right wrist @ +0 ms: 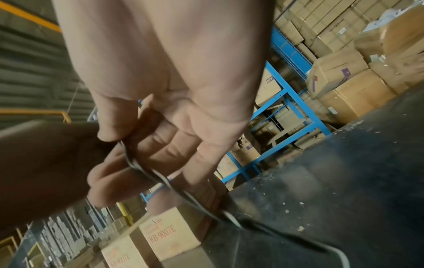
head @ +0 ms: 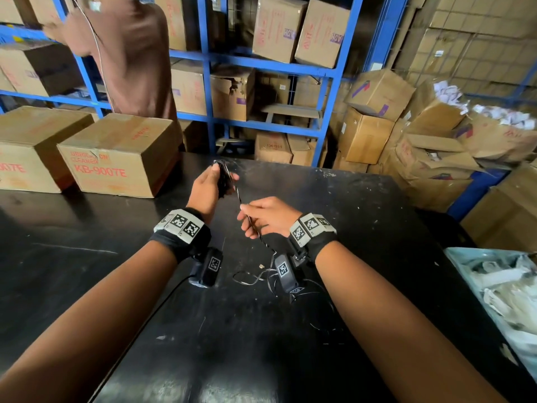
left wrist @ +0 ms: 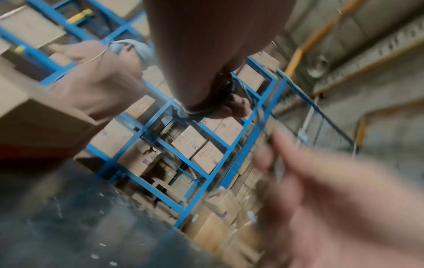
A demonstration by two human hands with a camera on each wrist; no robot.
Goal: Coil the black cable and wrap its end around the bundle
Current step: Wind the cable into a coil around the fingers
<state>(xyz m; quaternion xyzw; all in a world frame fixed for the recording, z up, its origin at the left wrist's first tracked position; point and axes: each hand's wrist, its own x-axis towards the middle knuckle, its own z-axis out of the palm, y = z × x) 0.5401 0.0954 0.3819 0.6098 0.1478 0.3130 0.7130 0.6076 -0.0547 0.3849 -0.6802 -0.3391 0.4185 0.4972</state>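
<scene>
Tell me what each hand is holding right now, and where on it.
Left hand grips the coiled bundle of black cable; right hand pinches the loose strand trailing from it.

Right hand [left wrist: 321, 190] motion-blurred in left wrist view; black cable [head: 225, 177] coils mostly hidden by left-hand fingers [head: 232, 178].

Dim, even indoor light; the black table [head: 334, 199] shows soft glare. Wrist views blur heavily; edges bend.

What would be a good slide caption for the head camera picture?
Left hand holds a coiled black cable above the table; right hand pinches its loose end.
</scene>
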